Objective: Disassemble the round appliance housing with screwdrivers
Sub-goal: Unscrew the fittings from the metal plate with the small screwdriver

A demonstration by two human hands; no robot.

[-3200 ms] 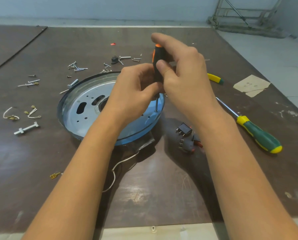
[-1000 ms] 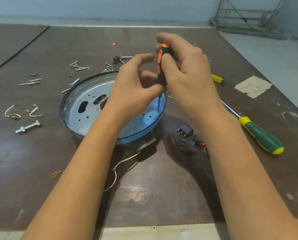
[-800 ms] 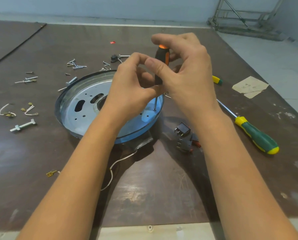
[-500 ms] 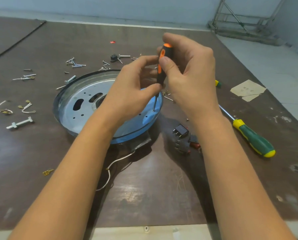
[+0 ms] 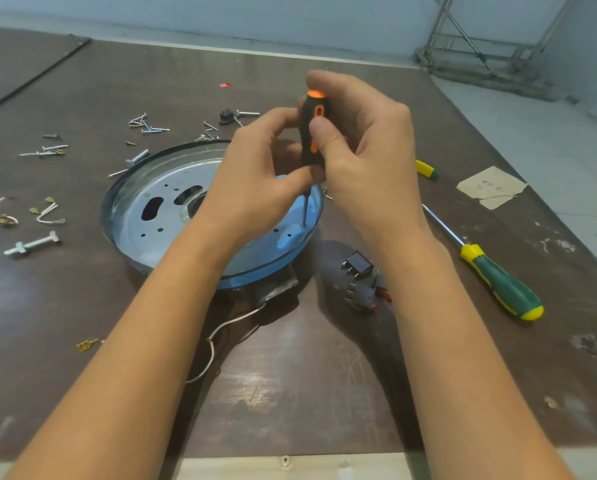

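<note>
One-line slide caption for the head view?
Upright orange-and-black screwdriver held by left hand and right hand, tip on the round housing near its rim.

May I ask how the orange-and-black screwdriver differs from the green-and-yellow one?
The orange-and-black screwdriver has a black grip with orange trim; the green-and-yellow screwdriver a green one with yellow ends. The first stands nearly upright, tip on the round housing, held by the left hand and right hand; the second lies untouched on the table. Both have bare metal shafts.
</note>
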